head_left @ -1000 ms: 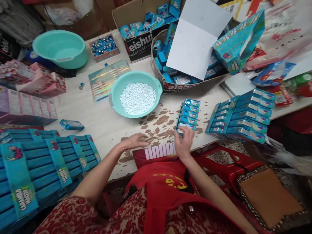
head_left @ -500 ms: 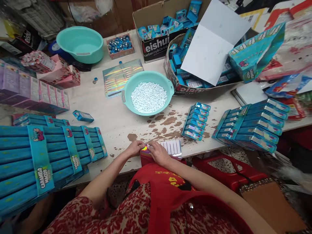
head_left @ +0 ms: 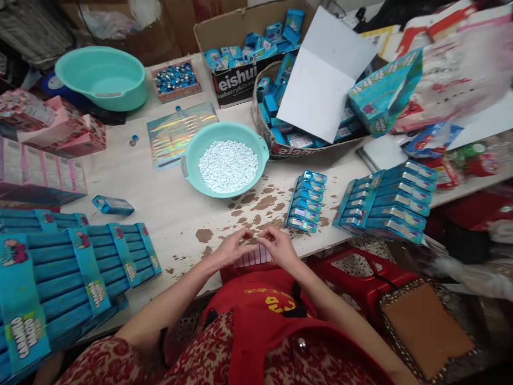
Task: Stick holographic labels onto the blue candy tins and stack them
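Just past the table's near edge, my left hand (head_left: 234, 248) and my right hand (head_left: 279, 247) meet almost fingertip to fingertip. Thumb and fingers of each are bent into a pinch. Anything between them is too small or thin to make out. Under the fingers lies a shiny sheet of pale strip labels (head_left: 253, 258), partly covered by the hands. Right of them stands a short row of small blue boxes (head_left: 305, 202), some with round openings on top and some with a shiny label. Beyond my hands is a turquoise basin (head_left: 188, 182) of small white candies (head_left: 228, 166).
Stacked blue cartons (head_left: 64, 267) fill the left, with a single blue box (head_left: 113, 205) beyond them. More blue packs (head_left: 385, 203) stand at right. Behind are a second turquoise basin (head_left: 104, 75), a tray of blue caps (head_left: 175, 80), an iridescent sheet (head_left: 180, 131) and cardboard boxes (head_left: 236, 88).
The view has swung somewhat to the right. My hands have lifted off the label sheet's left part, and their fingertips have come together above it.
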{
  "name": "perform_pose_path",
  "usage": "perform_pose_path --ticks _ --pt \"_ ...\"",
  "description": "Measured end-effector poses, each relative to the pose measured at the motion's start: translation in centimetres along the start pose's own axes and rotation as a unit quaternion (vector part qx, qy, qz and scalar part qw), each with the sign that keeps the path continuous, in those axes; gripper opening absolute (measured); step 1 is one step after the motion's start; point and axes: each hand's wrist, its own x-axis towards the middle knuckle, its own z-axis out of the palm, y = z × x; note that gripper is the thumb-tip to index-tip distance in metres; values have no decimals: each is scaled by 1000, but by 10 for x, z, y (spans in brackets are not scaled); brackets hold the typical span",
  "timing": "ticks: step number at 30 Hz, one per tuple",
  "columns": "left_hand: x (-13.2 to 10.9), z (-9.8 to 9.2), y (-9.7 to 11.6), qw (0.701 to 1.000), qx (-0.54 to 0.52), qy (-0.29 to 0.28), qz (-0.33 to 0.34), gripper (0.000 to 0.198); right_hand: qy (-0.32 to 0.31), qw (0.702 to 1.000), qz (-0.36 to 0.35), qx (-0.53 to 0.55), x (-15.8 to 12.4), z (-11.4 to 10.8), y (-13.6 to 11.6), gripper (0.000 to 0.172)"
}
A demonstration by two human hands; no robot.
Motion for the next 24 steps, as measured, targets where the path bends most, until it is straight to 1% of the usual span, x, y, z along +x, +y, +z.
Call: perform_pose_path --ticks 1,2,3,5,8,9,11,14,17,19,22,23,24 --pt "10 4 9 999 -27 -42 -2 30 25 999 15 23 1 -7 2 14" --pt "23 7 17 997 -42 -68 -5 29 57 997 27 38 3 -14 4 17" --pt "37 9 25 996 -46 -80 -7 30 96 994 36 43 5 -21 7 19" --pt "69 12 41 997 -22 -78 11 28 181 982 45 24 12 -37 14 21" --pt "118 13 67 992 40 -81 90 24 288 955 60 -34 28 -66 24 22" --pt "132 13 75 987 57 -90 119 23 310 947 71 -47 34 -76 26 22" --pt "158 12 89 977 87 -113 157 19 329 937 101 -61 44 -94 29 21" --pt "184 15 100 967 133 -128 174 13 342 924 127 -112 56 -110 33 20" --pt "198 24 97 968 176 -95 153 11 384 900 137 -156 64 -115 41 16" --pt "202 33 85 974 180 -80 114 12 404 894 147 -126 67 -116 49 12" --pt "198 45 60 984 117 -113 67 11 392 907 145 -51 67 -121 62 14" --pt "194 46 54 988 95 -107 57 10 382 913 139 -27 65 -123 65 16" --pt "189 45 49 992 80 -81 50 9 374 918 132 -9 62 -125 67 18"
